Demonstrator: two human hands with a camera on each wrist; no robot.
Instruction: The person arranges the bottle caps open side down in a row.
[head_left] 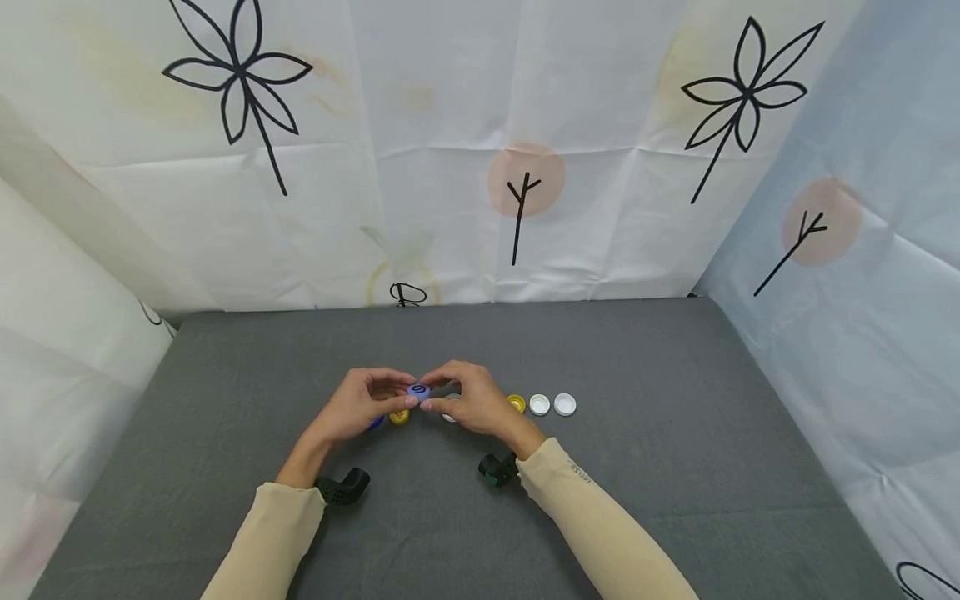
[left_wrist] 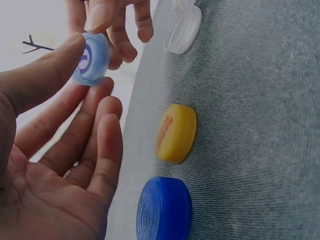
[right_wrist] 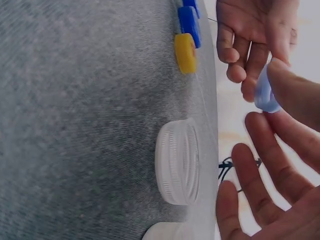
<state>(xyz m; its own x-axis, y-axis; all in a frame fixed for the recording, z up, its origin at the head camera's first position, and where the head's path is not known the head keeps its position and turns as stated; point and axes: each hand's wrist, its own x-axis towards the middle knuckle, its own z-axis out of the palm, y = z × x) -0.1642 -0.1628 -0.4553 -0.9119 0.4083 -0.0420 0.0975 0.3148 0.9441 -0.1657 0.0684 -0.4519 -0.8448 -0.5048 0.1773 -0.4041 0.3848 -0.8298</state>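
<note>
A light blue bottle cap point(head_left: 418, 391) with a dark mark on its top is held up over the grey table, between the two hands. My left hand point(head_left: 356, 406) pinches it from the left with thumb and fingertips. From the other side my right hand point(head_left: 474, 402) pinches the same cap. Below the left hand a yellow bottle cap point(left_wrist: 176, 133) with red print and a dark blue bottle cap point(left_wrist: 164, 209) lie top side up. A clear bottle cap point(right_wrist: 177, 162) lies open side up beneath the right hand, partly hidden in the head view.
Right of the right hand, a yellow cap point(head_left: 516, 403) and two white caps, one nearer point(head_left: 539, 405) and one farther point(head_left: 565, 404), lie open side up in the row. Behind the grey tabletop point(head_left: 675, 500) hangs a printed white cloth point(head_left: 442, 183).
</note>
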